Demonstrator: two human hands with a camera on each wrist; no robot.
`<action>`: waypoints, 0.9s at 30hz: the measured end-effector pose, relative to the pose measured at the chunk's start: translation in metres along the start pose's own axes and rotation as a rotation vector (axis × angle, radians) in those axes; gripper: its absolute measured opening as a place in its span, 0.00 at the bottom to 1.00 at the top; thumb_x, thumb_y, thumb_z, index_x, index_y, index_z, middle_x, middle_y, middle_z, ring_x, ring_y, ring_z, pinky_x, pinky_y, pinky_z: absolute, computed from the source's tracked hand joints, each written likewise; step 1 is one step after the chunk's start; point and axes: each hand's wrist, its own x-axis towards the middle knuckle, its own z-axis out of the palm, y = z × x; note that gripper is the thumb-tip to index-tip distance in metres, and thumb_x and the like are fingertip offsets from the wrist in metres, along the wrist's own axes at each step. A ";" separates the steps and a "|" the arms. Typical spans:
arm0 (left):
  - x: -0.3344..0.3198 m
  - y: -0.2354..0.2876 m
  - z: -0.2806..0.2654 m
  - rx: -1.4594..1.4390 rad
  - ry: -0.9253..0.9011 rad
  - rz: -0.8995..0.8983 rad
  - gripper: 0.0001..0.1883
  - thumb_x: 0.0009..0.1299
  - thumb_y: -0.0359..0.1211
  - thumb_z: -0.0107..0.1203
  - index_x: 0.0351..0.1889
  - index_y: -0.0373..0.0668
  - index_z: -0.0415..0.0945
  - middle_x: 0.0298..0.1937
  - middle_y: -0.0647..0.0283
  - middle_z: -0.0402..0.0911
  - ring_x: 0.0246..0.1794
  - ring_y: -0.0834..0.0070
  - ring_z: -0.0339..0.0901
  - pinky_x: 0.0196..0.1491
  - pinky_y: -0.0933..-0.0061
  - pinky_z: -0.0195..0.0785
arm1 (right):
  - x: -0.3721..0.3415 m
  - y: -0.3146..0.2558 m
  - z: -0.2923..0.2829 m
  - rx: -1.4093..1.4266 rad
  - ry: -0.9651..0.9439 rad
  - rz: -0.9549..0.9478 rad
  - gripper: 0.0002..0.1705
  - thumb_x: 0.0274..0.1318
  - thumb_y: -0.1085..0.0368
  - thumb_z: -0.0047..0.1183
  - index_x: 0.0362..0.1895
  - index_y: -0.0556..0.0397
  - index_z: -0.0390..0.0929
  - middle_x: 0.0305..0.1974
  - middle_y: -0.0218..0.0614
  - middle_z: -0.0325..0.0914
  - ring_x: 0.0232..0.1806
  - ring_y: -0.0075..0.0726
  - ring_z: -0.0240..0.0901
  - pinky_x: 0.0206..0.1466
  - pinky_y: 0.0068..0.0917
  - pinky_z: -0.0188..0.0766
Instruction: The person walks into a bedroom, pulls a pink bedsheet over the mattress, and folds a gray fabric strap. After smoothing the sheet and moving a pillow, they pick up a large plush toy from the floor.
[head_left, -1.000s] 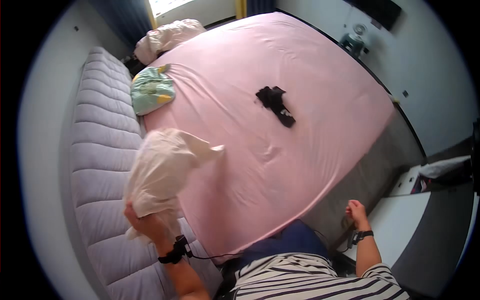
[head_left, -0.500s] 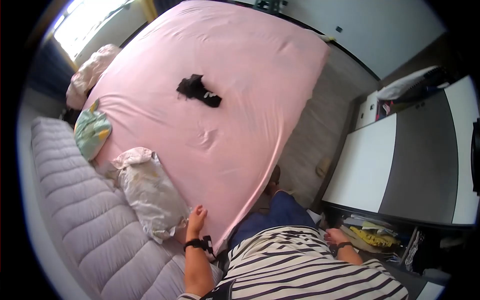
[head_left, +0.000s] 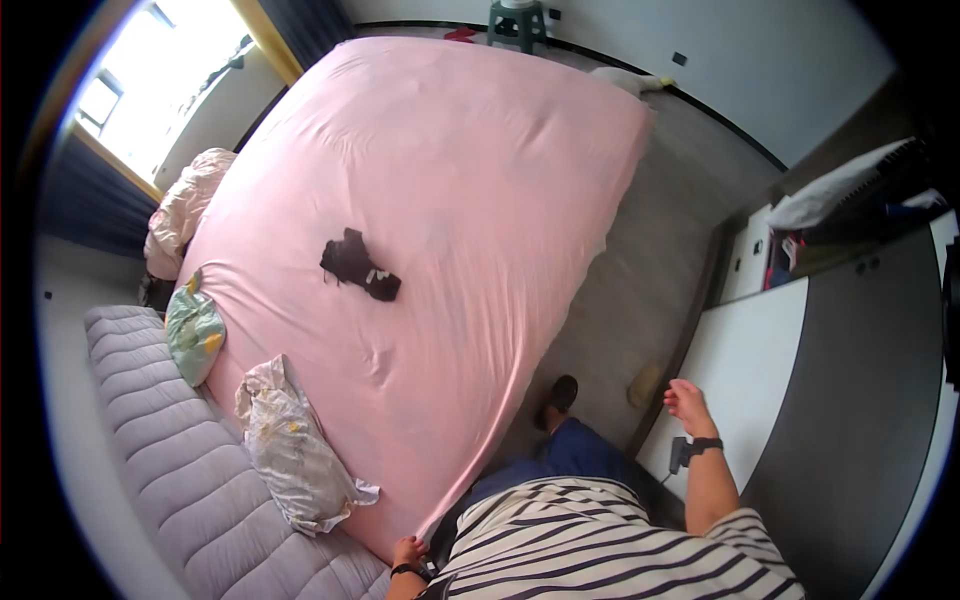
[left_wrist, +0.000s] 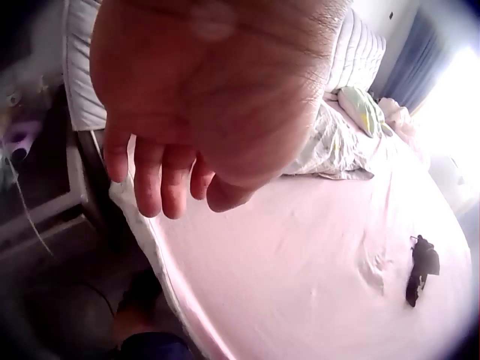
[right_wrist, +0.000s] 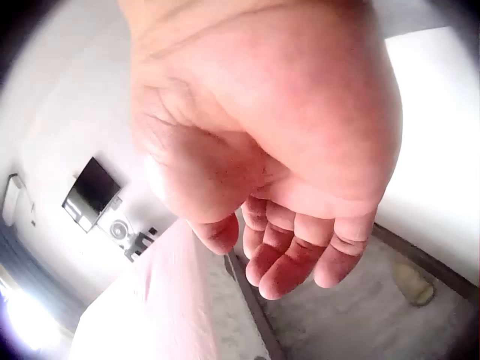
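My left hand (head_left: 408, 550) hangs beside the near corner of the bed, holding nothing; its loose fingers and palm fill the top of the left wrist view. My right hand (head_left: 688, 402) is raised in front of the white cabinet panel (head_left: 735, 370), fingers loosely bent around nothing. A pale patterned pillow (head_left: 295, 450) lies on the pink bed sheet (head_left: 450, 230) against the padded headboard (head_left: 190, 460). Farther along the headboard sits a green and yellow pillow (head_left: 195, 330). Black crumpled cloth (head_left: 360, 268) rests mid-bed.
Grey floor (head_left: 620, 290) runs between the bed and the wardrobe, with a slipper (head_left: 645, 385) lying on it. A bundled pink quilt (head_left: 190, 210) is at the bed's far left side. Beyond the bed stands a green stool (head_left: 515, 28).
The left hand has let go of the pale pillow, which now lies by the headboard, and has drawn back toward the body. The right hand dropped toward an open drawer, then rose again. The view turned right.
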 end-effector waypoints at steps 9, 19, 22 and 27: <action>-0.095 0.186 0.348 0.636 -0.284 0.741 0.20 0.62 0.36 0.48 0.51 0.38 0.68 0.36 0.59 0.78 0.34 0.73 0.75 0.37 0.75 0.66 | 0.061 -0.094 -0.109 0.010 0.244 -0.063 0.11 0.54 0.57 0.47 0.40 0.45 0.70 0.25 0.24 0.68 0.25 0.20 0.64 0.25 0.20 0.60; -0.051 0.203 0.475 0.617 -0.323 0.449 0.17 0.61 0.36 0.50 0.44 0.36 0.74 0.31 0.60 0.78 0.26 0.73 0.75 0.31 0.74 0.68 | 0.107 -0.039 -0.161 0.126 0.227 0.412 0.06 0.53 0.59 0.46 0.33 0.45 0.67 0.23 0.29 0.68 0.23 0.29 0.67 0.20 0.26 0.60; -0.034 0.200 0.492 0.691 -0.289 0.217 0.15 0.60 0.35 0.50 0.42 0.39 0.74 0.30 0.61 0.78 0.24 0.74 0.74 0.26 0.73 0.67 | 0.124 -0.052 -0.193 0.192 0.300 0.544 0.05 0.53 0.62 0.45 0.32 0.47 0.66 0.22 0.31 0.67 0.22 0.34 0.66 0.19 0.31 0.59; 0.009 0.255 0.561 0.942 -0.340 0.587 0.17 0.59 0.36 0.49 0.44 0.38 0.73 0.30 0.61 0.78 0.26 0.72 0.74 0.30 0.72 0.66 | 0.183 -0.171 -0.203 0.130 0.301 0.324 0.07 0.52 0.62 0.41 0.23 0.46 0.66 0.20 0.30 0.65 0.20 0.30 0.63 0.18 0.28 0.58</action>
